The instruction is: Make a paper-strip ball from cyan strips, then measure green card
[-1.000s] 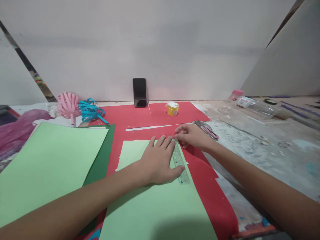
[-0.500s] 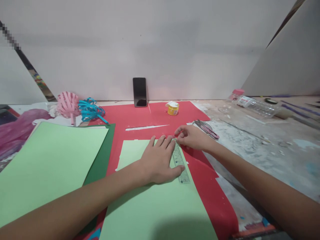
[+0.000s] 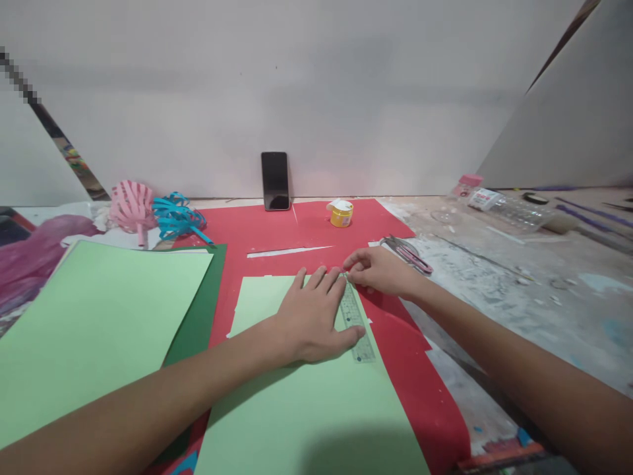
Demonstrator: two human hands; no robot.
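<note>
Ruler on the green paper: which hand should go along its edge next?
Probably the right hand: it sits free at the ruler's far end, while the left hand lies flat, pinning the ruler to the light green paper.

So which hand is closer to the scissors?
Right. The right hand is just beside the scissors, on their near left. The left hand lies farther off, flat on the ruler.

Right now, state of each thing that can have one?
left hand: open, flat, pressing on ruler
right hand: fingers pinched at ruler's far end, held thing not visible
ruler: flat on light green sheet
light green sheet: flat on red sheet
phone: upright against wall, screen dark
yellow jar: upright
scissors: lying flat
</note>
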